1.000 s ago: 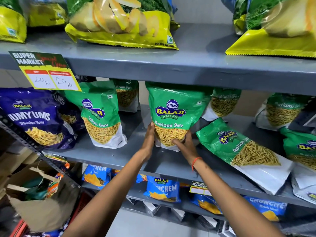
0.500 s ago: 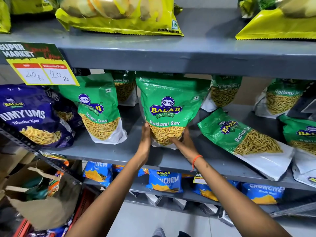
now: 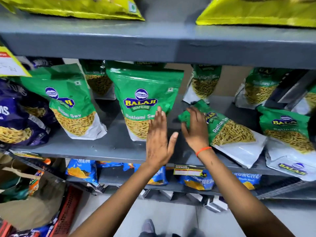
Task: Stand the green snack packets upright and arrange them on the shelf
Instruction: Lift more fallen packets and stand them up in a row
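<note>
A green Ratlami Sev packet [image 3: 143, 98] stands upright in the middle of the grey shelf [image 3: 109, 147]. My left hand [image 3: 158, 141] is open in front of its lower right corner, fingers spread, holding nothing. To its right another green packet [image 3: 229, 132] lies flat and slanted on the shelf. My right hand [image 3: 195, 129] rests on that packet's crumpled top end, fingers curled over it. One more green packet [image 3: 68, 101] stands upright at the left. Others stand along the back, and one [image 3: 289, 132] lies flat at the far right.
Purple snack packets [image 3: 18, 120] fill the shelf's left end. Yellow wafer packets [image 3: 82, 7] lie on the shelf above, and a price tag [image 3: 10, 64] hangs from its edge. Blue packets [image 3: 80, 171] sit on the shelf below. A brown paper bag [image 3: 30, 207] stands at lower left.
Both hands have let go of the middle packet, which now stands on its own. My right hand has moved right onto the lying packet; my left hand has opened.
</note>
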Demonstrator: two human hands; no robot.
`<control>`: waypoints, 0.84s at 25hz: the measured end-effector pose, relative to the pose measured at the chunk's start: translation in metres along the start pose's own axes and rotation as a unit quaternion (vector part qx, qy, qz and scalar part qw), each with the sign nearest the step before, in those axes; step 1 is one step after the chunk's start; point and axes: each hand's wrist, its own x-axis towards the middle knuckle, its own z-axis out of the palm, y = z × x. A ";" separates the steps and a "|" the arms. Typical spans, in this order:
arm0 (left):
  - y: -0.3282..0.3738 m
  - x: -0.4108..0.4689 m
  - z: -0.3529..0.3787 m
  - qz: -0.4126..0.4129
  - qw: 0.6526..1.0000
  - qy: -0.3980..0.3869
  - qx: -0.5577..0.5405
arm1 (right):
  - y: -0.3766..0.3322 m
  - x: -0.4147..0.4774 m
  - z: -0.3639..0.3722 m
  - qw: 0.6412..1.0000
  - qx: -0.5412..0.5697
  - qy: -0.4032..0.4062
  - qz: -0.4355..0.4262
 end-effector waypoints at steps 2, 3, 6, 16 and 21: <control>0.023 0.003 0.029 -0.004 0.999 -0.036 0.013 | 0.031 -0.002 -0.014 0.991 -0.123 -0.059 0.014; 0.032 0.004 0.042 -0.026 0.998 -0.049 0.013 | 0.046 -0.006 -0.020 0.980 -0.172 -0.102 0.020; 0.053 0.000 0.080 -0.147 0.985 -0.069 -0.060 | 0.083 -0.036 -0.030 0.929 -0.335 -0.155 -0.017; 0.100 0.016 0.124 -0.516 0.814 0.086 -0.253 | 0.131 0.010 -0.091 0.986 -0.087 -0.136 0.033; 0.130 0.019 0.128 -0.618 0.658 -0.114 -0.415 | 0.177 0.041 -0.109 0.931 -0.021 -0.329 0.157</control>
